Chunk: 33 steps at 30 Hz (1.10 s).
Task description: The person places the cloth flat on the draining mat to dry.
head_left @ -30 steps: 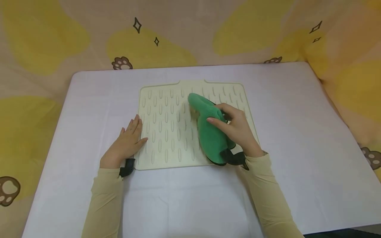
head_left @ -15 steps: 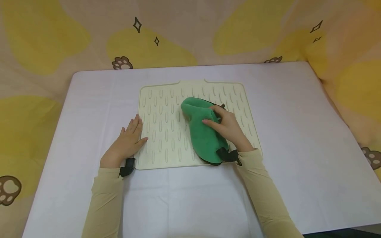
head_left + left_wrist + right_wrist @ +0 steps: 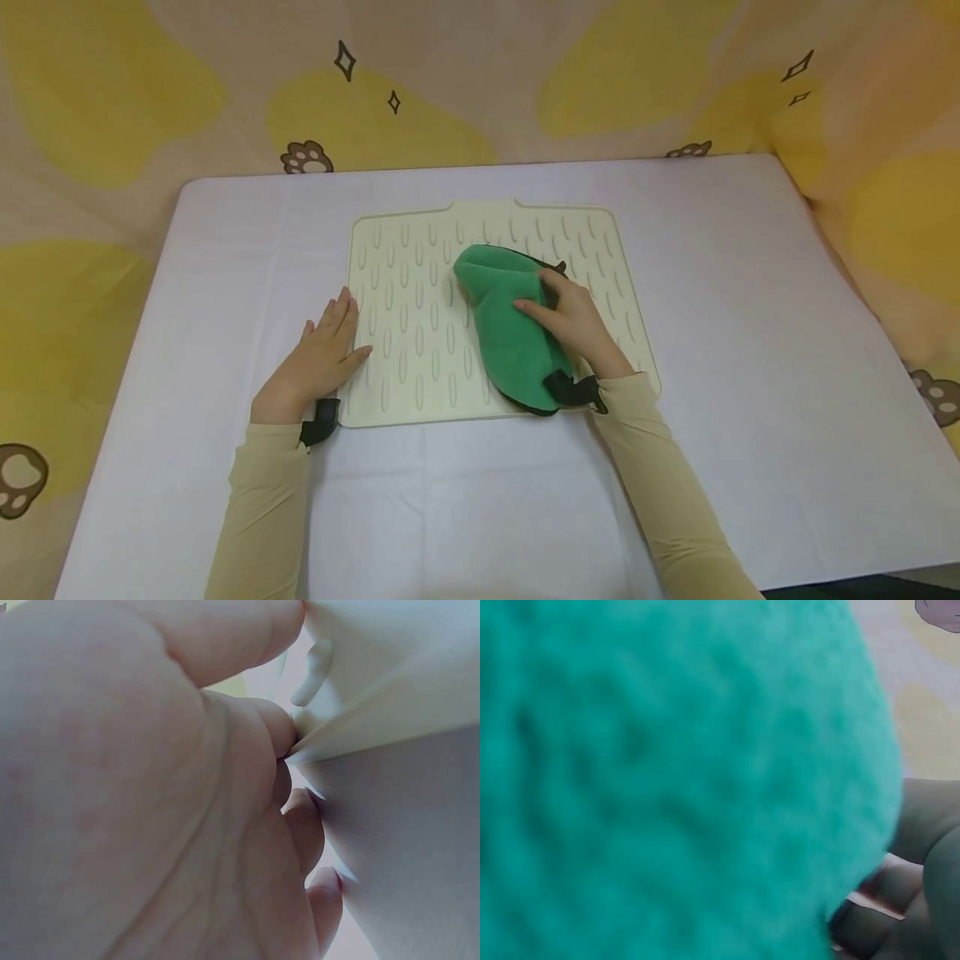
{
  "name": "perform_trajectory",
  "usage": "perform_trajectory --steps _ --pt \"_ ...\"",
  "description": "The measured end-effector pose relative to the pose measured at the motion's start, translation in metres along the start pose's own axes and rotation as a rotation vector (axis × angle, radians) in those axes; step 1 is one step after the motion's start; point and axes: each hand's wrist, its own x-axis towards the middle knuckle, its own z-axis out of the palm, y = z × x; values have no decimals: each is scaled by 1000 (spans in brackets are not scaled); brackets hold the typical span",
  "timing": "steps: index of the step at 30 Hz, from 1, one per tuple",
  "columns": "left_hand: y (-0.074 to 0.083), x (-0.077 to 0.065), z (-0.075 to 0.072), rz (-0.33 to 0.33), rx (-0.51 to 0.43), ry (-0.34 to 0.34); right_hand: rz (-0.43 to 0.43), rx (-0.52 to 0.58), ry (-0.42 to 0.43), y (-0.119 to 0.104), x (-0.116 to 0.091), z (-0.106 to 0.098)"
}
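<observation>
On the table lies a cream mat [image 3: 420,367] with raised oval ridges and a tab at its far edge. My left hand [image 3: 318,354] rests flat with straight fingers along the mat's left edge, and the left wrist view shows the palm and fingertips [image 3: 325,889] beside that edge. Over the right half of the mat my right hand [image 3: 573,321] pinches a bunched green plush cloth [image 3: 510,333] with dark edging between thumb and fingers. In the right wrist view the green cloth [image 3: 682,780] fills most of the picture and hides part of the hand.
A white cloth covers the table [image 3: 450,508]. Behind and at both sides hangs a patterned yellow and beige curtain [image 3: 420,92]. A dark camera mount sits at each wrist, the right mount [image 3: 572,390] overlapping the green cloth's near end.
My right hand has moved a little left with the green cloth, mostly in the first half second, and the cloth has turned slightly. The left hand has stayed in place.
</observation>
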Motion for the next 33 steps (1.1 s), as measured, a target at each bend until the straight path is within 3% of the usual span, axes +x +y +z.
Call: perform_trajectory --steps 9,21,27,33 --pt "2 0 -3 7 -27 -9 -141 75 84 -17 1 3" --pt "3 -1 -1 -2 -30 -9 -372 53 47 -60 8 22" --pt "2 0 -2 -16 -31 -21 -372 60 12 -62 13 28" --pt "-3 -1 -2 -28 -20 -14 -251 91 -115 -51 16 29"
